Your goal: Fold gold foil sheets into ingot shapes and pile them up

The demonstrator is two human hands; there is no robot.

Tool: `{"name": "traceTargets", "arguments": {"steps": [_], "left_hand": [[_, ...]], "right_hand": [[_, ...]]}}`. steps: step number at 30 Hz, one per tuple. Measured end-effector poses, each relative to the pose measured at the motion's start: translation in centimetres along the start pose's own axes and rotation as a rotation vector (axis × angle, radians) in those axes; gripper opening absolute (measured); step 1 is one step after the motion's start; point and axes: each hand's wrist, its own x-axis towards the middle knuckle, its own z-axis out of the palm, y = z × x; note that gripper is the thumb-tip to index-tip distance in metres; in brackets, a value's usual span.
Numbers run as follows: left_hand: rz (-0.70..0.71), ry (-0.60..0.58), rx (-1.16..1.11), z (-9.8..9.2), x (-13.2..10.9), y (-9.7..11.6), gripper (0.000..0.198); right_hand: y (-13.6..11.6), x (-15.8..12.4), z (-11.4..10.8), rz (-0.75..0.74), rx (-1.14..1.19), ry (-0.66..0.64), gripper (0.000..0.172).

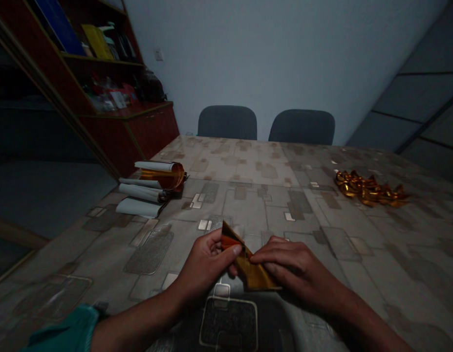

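Observation:
A folded piece of gold foil paper [252, 270] forms a rough triangle on the patterned tabletop, with an orange-red inner side showing near its upper corner. My left hand [207, 264] pinches its left part between fingers and thumb. My right hand [294, 264] lies across its right part, fingers pressing on the fold. Farther back on the right lies a heap of folded gold foil ingot shapes [369, 188]. A curled roll of gold foil [171, 175] and several rolled white sheets [140, 193] lie at the back left, beyond my hands' reach.
The table [265, 208] has a grey-beige patterned cover and ends at a left edge near a dark floor. A red wooden shelf unit [116, 102] holding books and clutter stands back left. Two dark chairs [265, 124] stand behind the far edge.

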Motion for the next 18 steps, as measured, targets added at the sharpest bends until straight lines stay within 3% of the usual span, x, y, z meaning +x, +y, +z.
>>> {"name": "traceTargets", "arguments": {"steps": [6, 9, 12, 18], "left_hand": [[-0.016, 0.016, 0.063, 0.5, -0.3, 0.2, 0.026], [-0.018, 0.042, 0.044, 0.6, -0.1, 0.3, 0.026], [0.011, 0.065, -0.033, 0.5, 0.0, 0.3, 0.032], [0.013, 0.065, -0.036, 0.6, -0.4, 0.7, 0.032]], "right_hand": [[0.0, 0.5, 3.1, 0.430, 0.374, 0.198, 0.008], [0.3, 0.7, 4.6, 0.563, 0.612, 0.284, 0.021], [0.3, 0.8, 4.9, 0.630, 0.703, 0.283, 0.032], [-0.2, 0.8, 3.6, 0.662, 0.782, 0.220, 0.034]]}}
